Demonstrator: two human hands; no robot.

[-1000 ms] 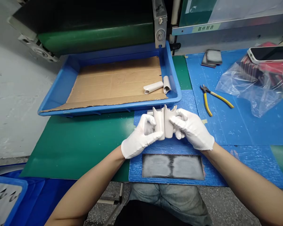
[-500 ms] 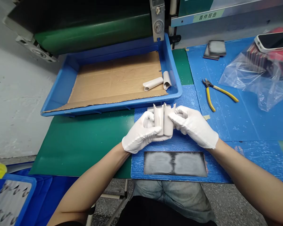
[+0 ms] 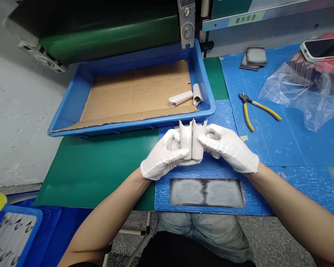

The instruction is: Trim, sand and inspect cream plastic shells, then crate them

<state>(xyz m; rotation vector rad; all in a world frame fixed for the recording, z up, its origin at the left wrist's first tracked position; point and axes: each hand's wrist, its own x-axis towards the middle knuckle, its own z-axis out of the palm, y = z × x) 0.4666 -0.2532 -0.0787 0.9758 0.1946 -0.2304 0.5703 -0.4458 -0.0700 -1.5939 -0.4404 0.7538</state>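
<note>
Two curved off-white plastic shells (image 3: 192,140) are held upright side by side above the blue corrugated mat (image 3: 208,170), just short of the near rim of the blue plastic tray (image 3: 128,129), their far ends tipped up slightly since the last view. They are gripped between the closed fingers of the white-gloved left hand (image 3: 164,155) and right hand (image 3: 229,148).

Left hand (image 3: 164,155) and right hand (image 3: 228,148) in white gloves, holding two curved beige shells (image 3: 199,141) upright side by side, blue tray (image 3: 128,127) behind, yellow-handled pliers (image 3: 246,116) to the right
</note>
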